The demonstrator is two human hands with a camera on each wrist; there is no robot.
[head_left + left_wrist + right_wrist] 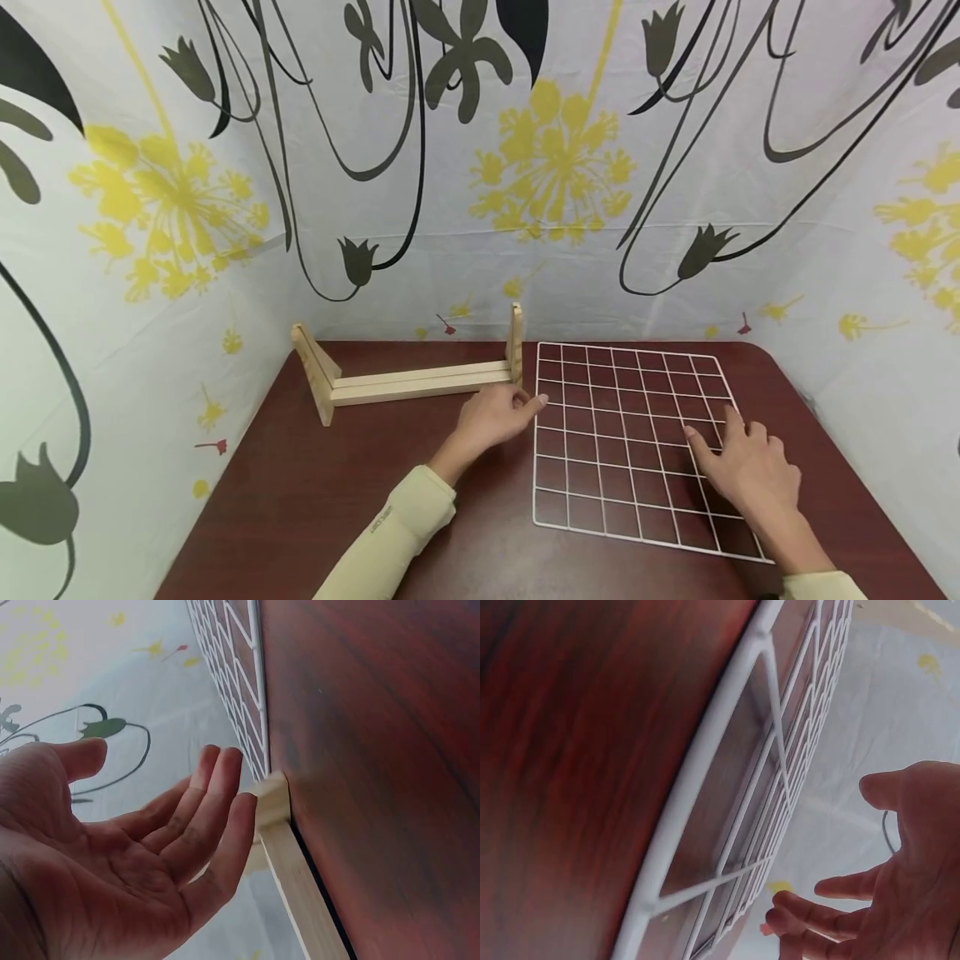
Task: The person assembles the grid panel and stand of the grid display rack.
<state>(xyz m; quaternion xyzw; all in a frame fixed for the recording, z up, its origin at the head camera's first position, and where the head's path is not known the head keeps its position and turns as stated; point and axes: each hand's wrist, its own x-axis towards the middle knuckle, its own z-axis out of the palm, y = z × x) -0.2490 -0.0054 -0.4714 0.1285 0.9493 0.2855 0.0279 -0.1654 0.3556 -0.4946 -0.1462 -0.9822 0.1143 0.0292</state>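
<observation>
A white wire grid panel (622, 412) lies flat on the dark red table. To its left stands a pale wooden stand (420, 383), two upright ends joined by a long crossbar. My left hand (492, 417) is between them, thumb near the panel's left edge and the hand overlapping the stand's right end in the head view. Its palm faces the camera in the left wrist view, with nothing in it and the fingers bent a little. Over the panel's right side hovers my right hand (753, 471), thumb and fingers apart. In the right wrist view this empty hand (907, 877) is clear of the wires.
Dark red wood grain covers the table (300, 508), whose rounded far corner (757, 354) shows at the right. Behind and on both sides hangs a white cloth (450, 208) printed with yellow and grey flowers, close to the table's edges.
</observation>
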